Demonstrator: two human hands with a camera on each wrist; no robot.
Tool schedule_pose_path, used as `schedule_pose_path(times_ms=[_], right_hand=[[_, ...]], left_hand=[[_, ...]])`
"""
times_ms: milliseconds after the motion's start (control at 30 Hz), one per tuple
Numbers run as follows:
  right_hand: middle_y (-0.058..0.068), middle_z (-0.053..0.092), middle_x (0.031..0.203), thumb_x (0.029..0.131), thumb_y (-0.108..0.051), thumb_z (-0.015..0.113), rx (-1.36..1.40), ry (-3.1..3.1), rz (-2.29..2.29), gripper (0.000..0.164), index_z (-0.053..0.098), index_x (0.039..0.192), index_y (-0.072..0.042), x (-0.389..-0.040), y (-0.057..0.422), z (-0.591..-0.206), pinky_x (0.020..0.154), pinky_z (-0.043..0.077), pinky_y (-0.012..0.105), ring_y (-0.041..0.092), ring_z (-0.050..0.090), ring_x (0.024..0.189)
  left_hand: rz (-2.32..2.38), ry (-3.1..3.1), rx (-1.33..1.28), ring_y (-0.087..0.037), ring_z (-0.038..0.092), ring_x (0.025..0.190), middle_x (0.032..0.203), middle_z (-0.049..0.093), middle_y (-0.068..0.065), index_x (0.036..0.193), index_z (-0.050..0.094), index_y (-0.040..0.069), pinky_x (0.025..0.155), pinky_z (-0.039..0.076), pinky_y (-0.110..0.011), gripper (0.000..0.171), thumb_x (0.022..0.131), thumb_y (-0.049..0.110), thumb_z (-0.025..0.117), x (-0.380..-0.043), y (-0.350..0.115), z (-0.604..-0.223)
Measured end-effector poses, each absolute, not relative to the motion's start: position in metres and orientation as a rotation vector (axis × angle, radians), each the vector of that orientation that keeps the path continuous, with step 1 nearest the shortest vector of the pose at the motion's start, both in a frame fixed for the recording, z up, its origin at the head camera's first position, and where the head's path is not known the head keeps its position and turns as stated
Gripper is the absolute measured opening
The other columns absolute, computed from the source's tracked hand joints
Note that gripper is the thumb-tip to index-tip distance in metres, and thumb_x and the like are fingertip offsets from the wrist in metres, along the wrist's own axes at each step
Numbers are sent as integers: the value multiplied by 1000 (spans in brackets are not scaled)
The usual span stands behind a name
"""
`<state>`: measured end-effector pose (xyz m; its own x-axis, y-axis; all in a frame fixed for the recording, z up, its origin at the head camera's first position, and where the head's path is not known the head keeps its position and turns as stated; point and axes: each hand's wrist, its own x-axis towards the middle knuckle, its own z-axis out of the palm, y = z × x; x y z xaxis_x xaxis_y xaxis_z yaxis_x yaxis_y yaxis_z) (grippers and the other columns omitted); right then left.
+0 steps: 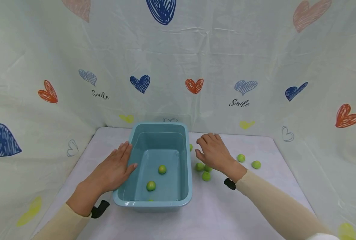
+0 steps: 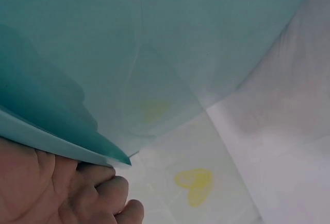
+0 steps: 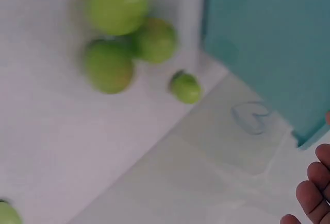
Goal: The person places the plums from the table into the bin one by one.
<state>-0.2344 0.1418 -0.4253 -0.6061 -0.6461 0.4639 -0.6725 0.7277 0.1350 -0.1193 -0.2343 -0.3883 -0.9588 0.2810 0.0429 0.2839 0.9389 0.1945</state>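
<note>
green fruits (image 1: 206, 176) lie on the bench (image 1: 220, 213) between the basin's right wall and the bench's right edge, and three more sit inside the blue basin (image 1: 161, 135), one of them mostly hidden by its near rim. the left hand (image 1: 113, 170) rests along the basin's left rim, fingers straight and nearly together; the right hand (image 1: 215, 151) hovers over the bench beside the basin, fingers bent, a little apart and apparently pinching nothing. rolling looks like the main risk: a careless brush could scatter the tight group of three, and the outer pair (image 1: 256, 164) has nothing between it and the right edge. the far fruit (image 1: 191, 147) seems awkward, with the basin's wall just beside it and the bench's far edge near; a nudge could send it toward the hanging sheet (image 1: 214, 110). too much weight on the left rim might tilt or slide the basin. the roomiest bare stretch opens toward the bench's near right, while the basin's far end crowds the far edge
</note>
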Motion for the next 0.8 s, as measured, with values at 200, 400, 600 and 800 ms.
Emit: schedule_pose_path(times_ms=[200,400,600,800], right_hand=[[7,66,105,94,-28,76,1012,-2509,-5,27,68,109,-8,-229,177,-454,86,49,44,28,58,98],[6,66,111,90,-30,82,1066,-2537,-45,36,67,114,-9,-226,201,-478,89,49,45,27,58,102],[6,67,118,86,-31,86,1138,-2560,-70,45,67,121,-9,-228,212,-499,96,50,47,28,59,111],[5,66,121,86,-31,86,1172,-2549,-102,47,66,123,-10,-231,213,-516,99,50,47,28,59,115]], left_hand=[[-303,-3091,-436,-51,25,157,170,24,-32,161,27,-13,125,29,-65,76,109,35,55,-120,-234,-388],[-313,-3091,-433,-51,26,157,170,24,-32,161,26,-13,125,29,-66,77,109,35,55,-120,-234,-389],[-313,-3089,-428,-51,26,157,170,24,-32,161,26,-13,124,30,-66,77,109,35,56,-120,-234,-389],[-308,-3097,-428,-50,26,157,170,24,-32,161,26,-13,124,30,-65,76,109,35,56,-120,-233,-388]])
